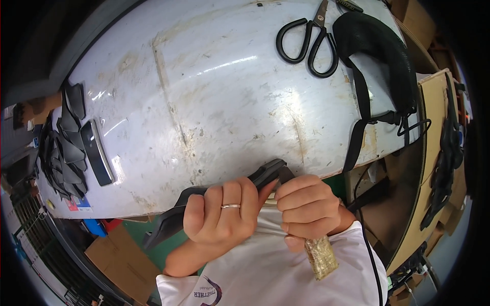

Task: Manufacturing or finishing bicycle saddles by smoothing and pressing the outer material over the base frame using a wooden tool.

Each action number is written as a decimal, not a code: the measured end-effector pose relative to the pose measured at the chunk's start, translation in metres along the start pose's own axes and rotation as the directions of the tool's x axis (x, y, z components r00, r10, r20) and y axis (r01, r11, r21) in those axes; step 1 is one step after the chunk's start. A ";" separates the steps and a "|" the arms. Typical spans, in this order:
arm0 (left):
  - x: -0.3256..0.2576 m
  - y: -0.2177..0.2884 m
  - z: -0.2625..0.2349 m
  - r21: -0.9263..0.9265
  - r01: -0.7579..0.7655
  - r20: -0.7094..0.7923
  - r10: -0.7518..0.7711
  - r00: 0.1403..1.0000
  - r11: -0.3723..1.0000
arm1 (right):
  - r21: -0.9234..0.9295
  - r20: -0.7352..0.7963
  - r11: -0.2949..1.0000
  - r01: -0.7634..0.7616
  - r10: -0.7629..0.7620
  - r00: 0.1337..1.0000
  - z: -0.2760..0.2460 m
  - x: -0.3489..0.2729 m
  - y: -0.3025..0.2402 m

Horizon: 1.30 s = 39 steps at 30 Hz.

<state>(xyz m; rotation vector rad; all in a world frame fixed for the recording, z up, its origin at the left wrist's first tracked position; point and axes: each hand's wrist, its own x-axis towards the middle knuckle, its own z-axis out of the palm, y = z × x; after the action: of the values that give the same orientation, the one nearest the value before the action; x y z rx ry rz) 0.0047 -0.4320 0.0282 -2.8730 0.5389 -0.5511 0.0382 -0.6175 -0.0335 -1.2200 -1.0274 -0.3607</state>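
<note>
My left hand (222, 209), with a ring on one finger, is closed around a long black curved strip (171, 222) that looks like moulded rubber or plastic. The strip slants from lower left up to the table's front edge, and part of it is hidden behind my fingers. My right hand (309, 206) grips a knife by its handle (321, 259), which is wrapped in yellowish clear tape and sticks out below the fist. Its dark flat blade (287, 176) shows above the fist, by the strip's upper end. Both hands are close together, in front of my white shirt.
A scuffed white table (229, 112) spreads ahead. Black-handled scissors (311, 43) and a black strapped pouch (383, 56) lie at the far right. On the left, a phone (97, 153) lies beside a heap of black pieces (66, 148). A cardboard box (120, 260) stands below.
</note>
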 end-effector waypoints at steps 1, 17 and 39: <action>0.000 0.000 0.001 0.003 -0.012 -0.019 0.012 1.000 1.000 | 0.001 0.005 1.000 -0.002 0.002 1.000 0.001 0.001 0.001; -0.032 -0.028 -0.012 -0.151 0.070 -0.294 -0.113 0.949 0.986 | 0.347 -0.255 0.564 -0.750 0.826 0.503 0.018 0.039 -0.059; -0.087 -0.069 -0.071 -0.435 0.455 0.126 -0.448 0.885 0.777 | 0.071 -0.047 0.844 -0.532 0.535 0.843 0.080 0.028 -0.033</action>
<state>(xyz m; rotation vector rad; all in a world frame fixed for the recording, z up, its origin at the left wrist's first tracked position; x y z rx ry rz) -0.0765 -0.3425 0.0809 -3.4811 -0.0650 -0.5172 -0.0066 -0.5505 0.0077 -1.3772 -0.5965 0.0678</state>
